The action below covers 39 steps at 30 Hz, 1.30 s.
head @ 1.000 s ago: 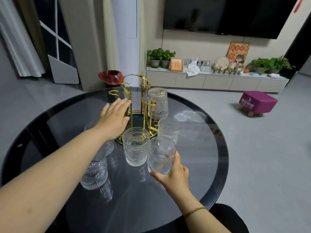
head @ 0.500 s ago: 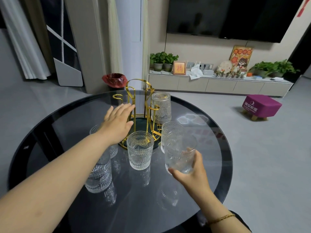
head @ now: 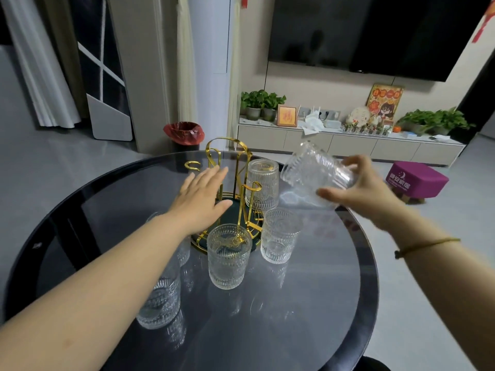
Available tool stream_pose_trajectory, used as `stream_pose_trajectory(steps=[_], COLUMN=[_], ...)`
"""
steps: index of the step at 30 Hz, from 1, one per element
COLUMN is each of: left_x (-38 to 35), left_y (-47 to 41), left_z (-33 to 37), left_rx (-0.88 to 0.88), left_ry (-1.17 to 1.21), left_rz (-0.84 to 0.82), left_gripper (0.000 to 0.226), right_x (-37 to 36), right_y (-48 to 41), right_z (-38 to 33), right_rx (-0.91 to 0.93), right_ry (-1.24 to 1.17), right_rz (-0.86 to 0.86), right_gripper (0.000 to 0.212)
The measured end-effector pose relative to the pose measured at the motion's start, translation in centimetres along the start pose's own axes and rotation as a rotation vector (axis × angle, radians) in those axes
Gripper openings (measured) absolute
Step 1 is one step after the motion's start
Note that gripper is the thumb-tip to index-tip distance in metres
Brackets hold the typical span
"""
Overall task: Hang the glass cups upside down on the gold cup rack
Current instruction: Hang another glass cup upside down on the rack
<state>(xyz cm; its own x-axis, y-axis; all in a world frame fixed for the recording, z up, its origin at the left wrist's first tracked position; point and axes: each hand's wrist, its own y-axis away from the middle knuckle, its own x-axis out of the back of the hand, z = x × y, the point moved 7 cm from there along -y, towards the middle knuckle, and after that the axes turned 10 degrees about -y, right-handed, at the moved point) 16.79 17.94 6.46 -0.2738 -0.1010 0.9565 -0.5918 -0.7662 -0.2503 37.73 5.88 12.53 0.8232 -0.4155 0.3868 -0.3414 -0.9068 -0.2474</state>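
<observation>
The gold cup rack (head: pixel 229 167) stands on the round dark glass table (head: pixel 321 303), with one glass cup (head: pixel 262 184) hanging upside down on its right side. My right hand (head: pixel 367 191) is shut on a ribbed glass cup (head: pixel 313 174), held tilted on its side in the air to the right of the rack. My left hand (head: pixel 202 199) is open, palm down, against the rack's left side. Upright cups stand in front of the rack: one in the middle (head: pixel 229 255), one to the right (head: pixel 278 234), and two more (head: pixel 160 298) partly hidden under my left forearm.
Beyond the table lie a red-lined bin (head: pixel 183 132), a low white cabinet (head: pixel 348 145) with plants and frames, a wall television (head: pixel 375 33), and a purple stool (head: pixel 417 180) on the grey floor at right.
My right hand has lifted the cup from table height up and to the right and tipped it sideways. My left hand has stayed at the rack.
</observation>
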Motion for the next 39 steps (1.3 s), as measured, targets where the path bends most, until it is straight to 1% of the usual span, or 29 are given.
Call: stream_pose_trajectory(steps=[2,6,11,14,19,22,27,34,39], left_x=[-0.6,-1.1,-0.9,-0.7,-0.6,-1.0,-1.2,-1.2,-1.0], left_y=[-0.3,-0.5,-0.3,-0.5,-0.4,-0.5,-0.7,-0.9,-1.0], left_z=[0.2,-0.7,-1.1,-1.4,-1.4,-1.8,-2.3,-2.2,-2.3], left_rx=[-0.022,-0.06,-0.061,-0.085,-0.083,-0.088,-0.105,-0.109,-0.108], left_ry=[-0.022,-0.056,-0.016,-0.029,0.046,0.067,0.08,0.076,0.087], left_rz=[-0.014,0.017,0.018,0.005,0.031,0.03,0.024,0.01,0.018], left_gripper=[0.061,0.054,0.061,0.06,0.058,0.058,0.058,0.058,0.056], right_x=[0.2,0.0,-2.8,-4.8,-7.6,-9.7,-12.5,-15.8,-16.6], right_y=[-2.2,-6.5,-10.8,-13.1,-16.5,-17.7,-18.8,-18.5,-18.3], right_z=[-1.2,-3.5,-4.8,-5.2,-5.2,-4.9,-3.8,-1.0,0.5], right_rx=[-0.025,0.005,0.044,0.061,0.044,0.063,0.058,-0.026,-0.05], right_ry=[-0.005,0.055,0.155,0.255,0.43,0.523,0.583,0.591,0.585], right_rz=[-0.014,0.038,0.071,0.021,-0.076,-0.135,-0.211,-0.307,-0.363], right_gripper=[0.061,0.07,0.075,0.077,0.076,0.077,0.078,0.078,0.078])
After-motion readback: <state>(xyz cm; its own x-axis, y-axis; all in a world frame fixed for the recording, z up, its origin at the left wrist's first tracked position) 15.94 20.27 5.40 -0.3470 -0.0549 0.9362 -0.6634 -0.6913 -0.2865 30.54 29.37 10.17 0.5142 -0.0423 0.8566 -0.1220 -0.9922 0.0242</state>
